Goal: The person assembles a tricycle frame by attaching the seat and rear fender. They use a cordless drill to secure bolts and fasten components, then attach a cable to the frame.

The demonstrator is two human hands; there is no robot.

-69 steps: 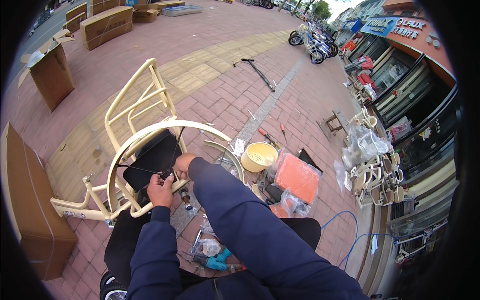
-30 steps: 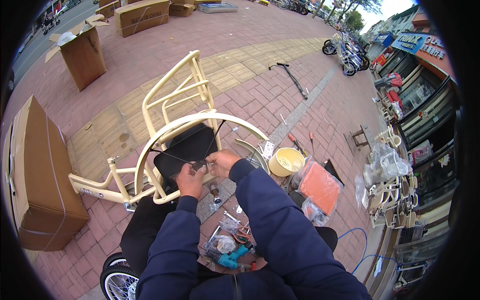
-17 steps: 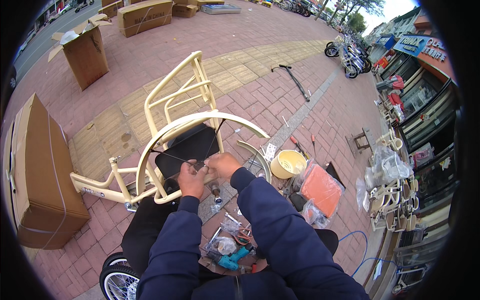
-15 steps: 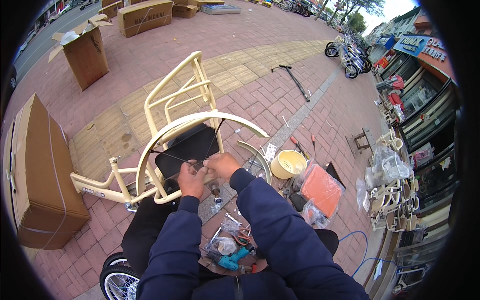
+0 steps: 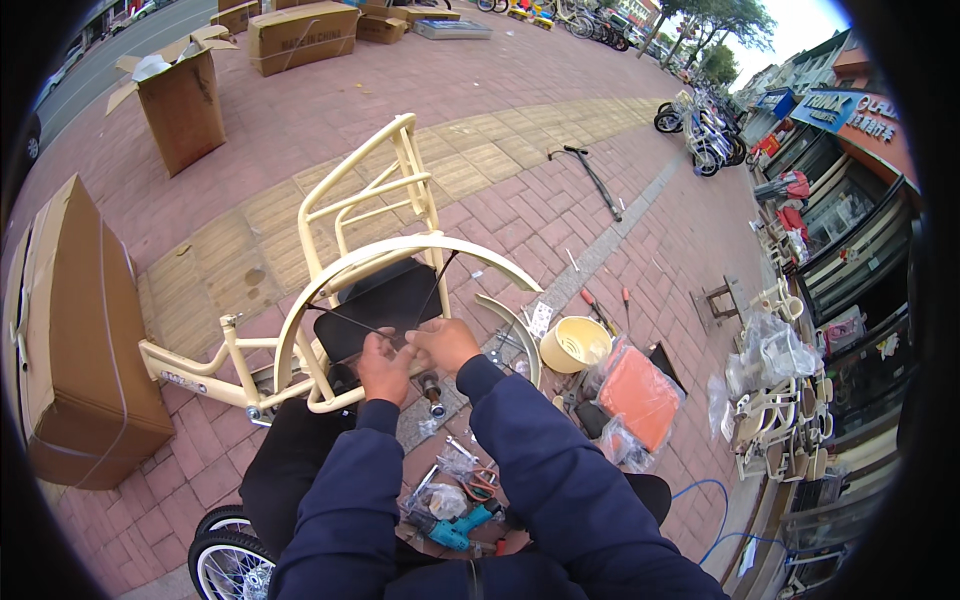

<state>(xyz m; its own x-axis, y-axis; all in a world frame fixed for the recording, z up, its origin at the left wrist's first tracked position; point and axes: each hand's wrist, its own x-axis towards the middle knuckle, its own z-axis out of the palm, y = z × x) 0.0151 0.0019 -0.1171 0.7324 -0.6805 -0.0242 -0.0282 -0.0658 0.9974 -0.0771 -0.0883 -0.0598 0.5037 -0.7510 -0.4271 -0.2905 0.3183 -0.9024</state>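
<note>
A cream bicycle frame (image 5: 205, 383) with a rear rack (image 5: 320, 240) lies in front of me. Its curved cream mudguard (image 5: 480, 253) arches over a black panel (image 5: 375, 310). Two thin black stay rods (image 5: 440, 285) run from the mudguard and meet near my fingers. My left hand (image 5: 384, 368) is closed in a pinch at the end of the left rod. Close beside it, my right hand (image 5: 446, 345) pinches too, near the end of the other rod. Whatever small part sits between the fingertips is too hidden to make out.
To the right stand a cream basket (image 5: 575, 344) and an orange plastic-wrapped piece (image 5: 640, 392). A teal power drill (image 5: 460, 528) lies among tools between my legs. A large carton (image 5: 95, 340) is at the left, small wheels (image 5: 230, 565) below it. Farther off lies a hand pump (image 5: 597, 185).
The whole view has shifted slightly. Both hands stay together at the rod ends, their fingers a little changed in pose.
</note>
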